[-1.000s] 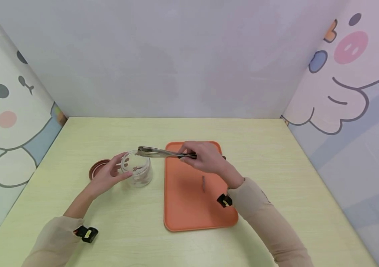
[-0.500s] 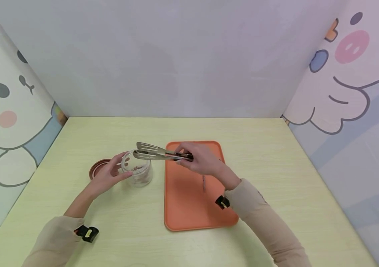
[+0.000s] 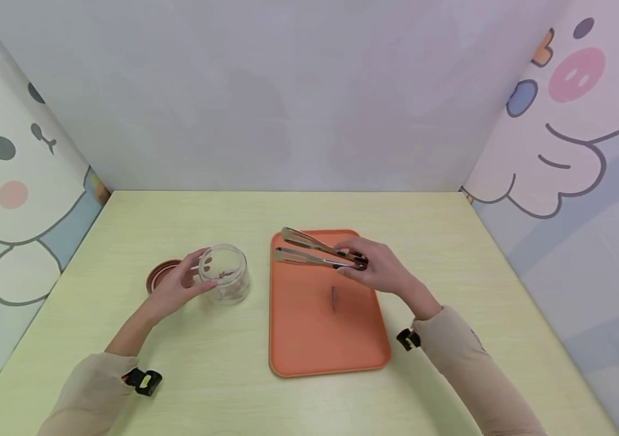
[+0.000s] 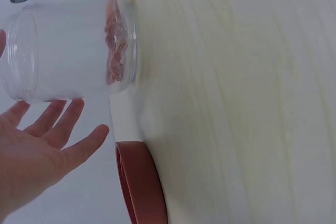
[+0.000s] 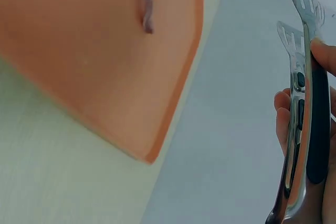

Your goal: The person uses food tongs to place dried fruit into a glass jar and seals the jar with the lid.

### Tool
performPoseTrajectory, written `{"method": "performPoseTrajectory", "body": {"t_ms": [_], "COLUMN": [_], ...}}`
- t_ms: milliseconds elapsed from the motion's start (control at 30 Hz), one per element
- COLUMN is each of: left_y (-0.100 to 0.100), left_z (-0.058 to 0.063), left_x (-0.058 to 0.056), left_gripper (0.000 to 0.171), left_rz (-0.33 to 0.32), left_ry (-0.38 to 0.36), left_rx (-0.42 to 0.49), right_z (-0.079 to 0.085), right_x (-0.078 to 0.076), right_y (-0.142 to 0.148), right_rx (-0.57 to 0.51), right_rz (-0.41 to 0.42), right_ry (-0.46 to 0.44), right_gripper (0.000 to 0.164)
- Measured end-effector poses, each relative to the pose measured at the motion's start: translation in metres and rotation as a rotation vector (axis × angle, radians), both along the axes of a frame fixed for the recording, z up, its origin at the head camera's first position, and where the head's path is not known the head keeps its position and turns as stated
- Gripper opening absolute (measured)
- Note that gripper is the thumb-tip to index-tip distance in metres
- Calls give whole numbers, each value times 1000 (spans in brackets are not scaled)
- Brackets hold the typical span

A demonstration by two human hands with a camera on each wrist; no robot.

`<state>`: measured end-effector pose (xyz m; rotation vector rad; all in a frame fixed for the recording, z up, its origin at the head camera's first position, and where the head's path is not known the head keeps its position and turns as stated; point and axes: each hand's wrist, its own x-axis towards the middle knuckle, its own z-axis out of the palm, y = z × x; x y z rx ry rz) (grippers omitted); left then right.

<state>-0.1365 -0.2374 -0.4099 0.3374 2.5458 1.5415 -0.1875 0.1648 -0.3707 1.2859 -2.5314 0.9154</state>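
Note:
A clear glass jar [image 3: 235, 289] stands upright and uncovered on the table. My left hand [image 3: 175, 287] holds it lightly, fingers on the far-left side and thumb at the near side. Reddish-brown pieces [image 4: 115, 45] lie at the jar's bottom in the left wrist view. My right hand [image 3: 380, 266] grips metal tongs [image 3: 315, 243] with dark handle grips, held above the orange tray [image 3: 304, 339]. The tongs' slotted ends are spread apart, with nothing between them. One thin brownish twisted strip [image 3: 334, 298] lies on the tray, seen closer in the right wrist view.
A round reddish-brown lid [image 3: 158, 276] lies on the table left of the jar, partly hidden behind my left hand. The pale wooden table [image 3: 217, 375] meets a plain back wall [image 3: 287, 109], with cartoon-printed walls at both sides.
My right hand has carried the tongs rightward from over the jar to above the tray. Their ends, together at first, have spread apart. My left hand and the jar have stayed in place.

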Motion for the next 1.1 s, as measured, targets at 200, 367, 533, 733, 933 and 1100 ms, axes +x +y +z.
{"method": "performPoseTrajectory", "body": {"t_ms": [200, 367, 533, 733, 933, 1100], "left_y": [0, 0, 0, 4, 3, 3], "left_z": [0, 0, -1, 3, 2, 3], "left_x": [1, 1, 0, 2, 1, 1], "left_gripper": [71, 71, 72, 70, 71, 71], "left_rz": [7, 5, 8, 0, 1, 4], "left_ry": [-6, -5, -7, -11, -11, -8], "left_rx": [-4, -2, 0, 7, 4, 0], "right_z": [-10, -21, -30, -37, -39, -43], "right_x": [12, 26, 38, 53, 79, 95], "right_y": [28, 46, 61, 74, 73, 67], "right_rx": [39, 67, 79, 91, 106, 100], "right_rz": [-63, -92, -107, -171, -310, -379], "right_ry": [7, 3, -13, -9, -47, -56], "right_gripper": [34, 35, 38, 39, 36, 35]}}
